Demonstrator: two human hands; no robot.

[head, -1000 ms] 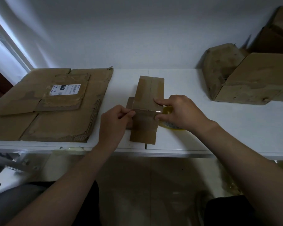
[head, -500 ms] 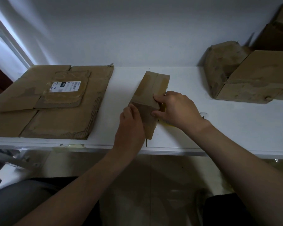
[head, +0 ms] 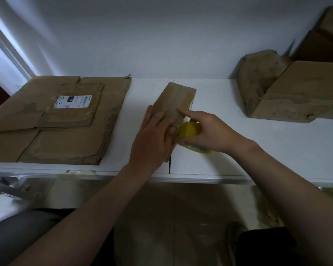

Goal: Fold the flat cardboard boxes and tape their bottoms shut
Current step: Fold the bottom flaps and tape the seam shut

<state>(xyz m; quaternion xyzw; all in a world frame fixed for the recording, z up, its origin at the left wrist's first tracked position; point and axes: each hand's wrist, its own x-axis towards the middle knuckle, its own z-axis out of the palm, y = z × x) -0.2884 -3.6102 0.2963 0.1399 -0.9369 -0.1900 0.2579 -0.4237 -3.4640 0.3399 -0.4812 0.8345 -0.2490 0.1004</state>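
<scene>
A small brown cardboard box [head: 176,99] lies tilted on its side in the middle of the white table [head: 258,146]. My left hand [head: 154,139] lies flat against its near end, fingers straight. My right hand [head: 206,132] grips a yellow roll of tape [head: 189,129] beside the box's right side, with the index finger stretched onto the cardboard. The lower part of the roll shows under the palm.
Flat cardboard sheets [head: 56,120], one with a white label [head: 73,101], cover the table's left part. Folded boxes [head: 288,87] are stacked at the back right. The table's front edge [head: 200,178] runs just below my wrists.
The box was turned from lying flat onto its side. My left hand moved from pinching the left flap to pressing the near end. My right hand lifted the tape roll into view.
</scene>
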